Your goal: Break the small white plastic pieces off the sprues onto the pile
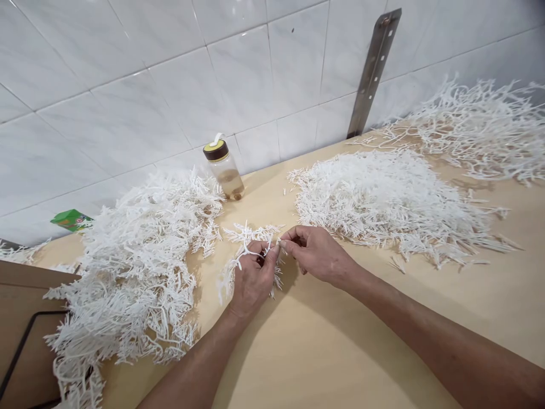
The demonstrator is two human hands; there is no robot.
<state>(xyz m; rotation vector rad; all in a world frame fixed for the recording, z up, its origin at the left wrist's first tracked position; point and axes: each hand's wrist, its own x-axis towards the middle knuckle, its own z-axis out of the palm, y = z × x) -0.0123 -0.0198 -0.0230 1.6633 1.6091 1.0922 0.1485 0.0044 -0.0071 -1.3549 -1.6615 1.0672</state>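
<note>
Pinching one white plastic sprue between them, the left hand and the right hand meet over the middle of the pale wooden table. Both hands are closed on it: the left fingers curl around its branching stem, and the right thumb and forefinger nip a small piece at its right end. The sprue hangs partly below the left hand, its lower teeth hidden behind the knuckles.

Three big heaps of white plastic lie around the hands. One heap of branched sprues spreads to the left, and its lower edge is cut off by the frame. One heap of loose straight sticks lies just beyond the right hand. A third heap of bare runners sits far right against the tiled wall, also cut off at the edge. Single pieces in the heaps are too fine and tangled to count.

One clear bottle with a brown cap stands at the wall between the left and middle heaps; no label can be read. One green carton lies far left, its printing too small to read. One perforated metal strip leans on the tiles. A brown box shows at lower left, mostly out of frame.
</note>
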